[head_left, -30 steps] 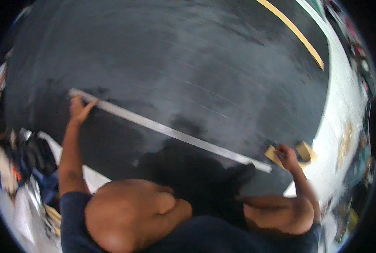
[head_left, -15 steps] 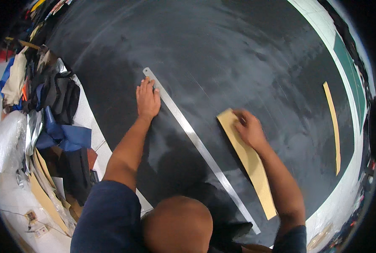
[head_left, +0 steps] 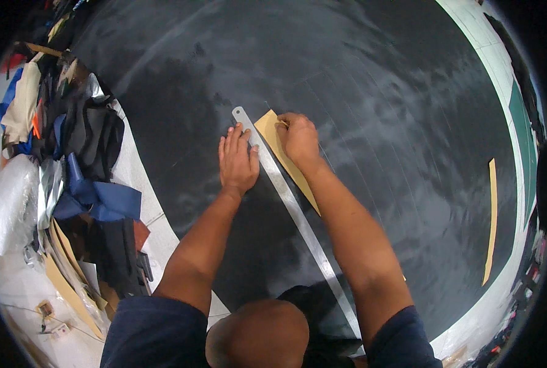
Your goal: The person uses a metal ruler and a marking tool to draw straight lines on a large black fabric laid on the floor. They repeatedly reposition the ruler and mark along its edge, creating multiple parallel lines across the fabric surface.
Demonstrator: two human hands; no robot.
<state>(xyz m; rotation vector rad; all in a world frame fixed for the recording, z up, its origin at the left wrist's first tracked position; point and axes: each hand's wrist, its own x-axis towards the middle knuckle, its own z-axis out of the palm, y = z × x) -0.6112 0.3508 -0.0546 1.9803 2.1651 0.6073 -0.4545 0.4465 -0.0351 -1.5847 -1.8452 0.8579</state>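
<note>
A long steel ruler (head_left: 295, 211) lies diagonally across a large black sheet (head_left: 181, 110) of material. Near its far end, my left hand (head_left: 239, 164) lies with fingers outstretched, fingertips on the metal. Just right of the ruler, my right hand (head_left: 299, 140) pinches the edge of a tan cardboard strip (head_left: 281, 147) close to its far end. The strip runs alongside the ruler, its far corner beside the ruler's edge. My right forearm hides most of the strip's nearer part and the ruler's near end.
Thin pale lines mark the black sheet right of my right hand. A narrow tan strip (head_left: 492, 221) lies near the sheet's right edge. On the left are piled fabric scraps, a blue piece (head_left: 115, 201), clear plastic wrap (head_left: 13, 202) and cardboard pieces (head_left: 71, 288) on the white floor.
My right hand has carried the cardboard strip left and away from me, up to the ruler. My left hand stays on the ruler's far end. The view has shifted slightly.
</note>
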